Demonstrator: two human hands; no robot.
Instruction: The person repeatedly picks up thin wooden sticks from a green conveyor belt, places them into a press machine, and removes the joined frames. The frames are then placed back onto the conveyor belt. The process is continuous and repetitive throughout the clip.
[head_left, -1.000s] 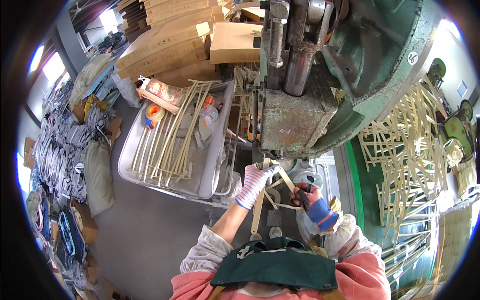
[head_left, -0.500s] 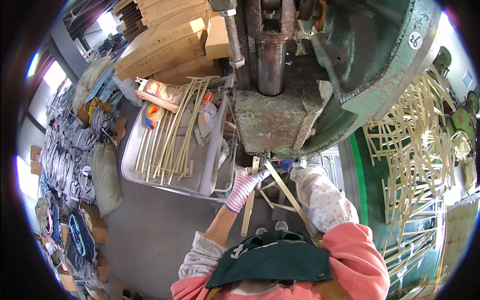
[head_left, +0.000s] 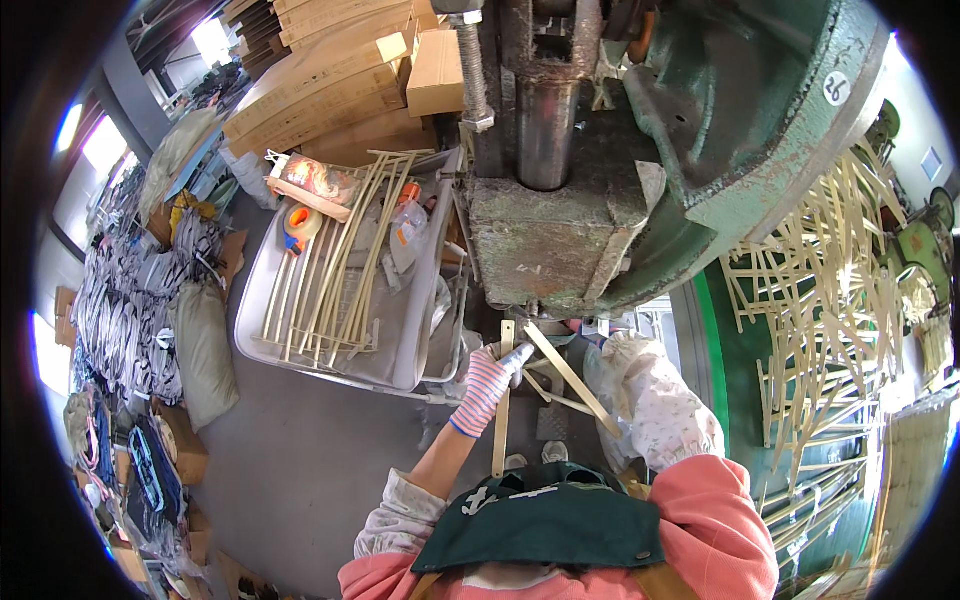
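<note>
Cardboard boxes [head_left: 340, 70] stacked top left behind grey tray [head_left: 400, 360]; on the tray: flat orange-red packet [head_left: 318, 180], orange tape roll [head_left: 299, 222], small clear bag with orange label [head_left: 407, 228], pale strips. Round white sticker [head_left: 836, 88] on the green press [head_left: 740, 130]. Strip frame [head_left: 545, 375]: pale bamboo-coloured slats joined at angles, just under the press block. Left hand [head_left: 488, 385], striped glove, closed on its upright slat. Right hand [head_left: 598, 338] mostly hidden; grip can't tell. Versus half a second ago: right forearm raised higher toward the block.
</note>
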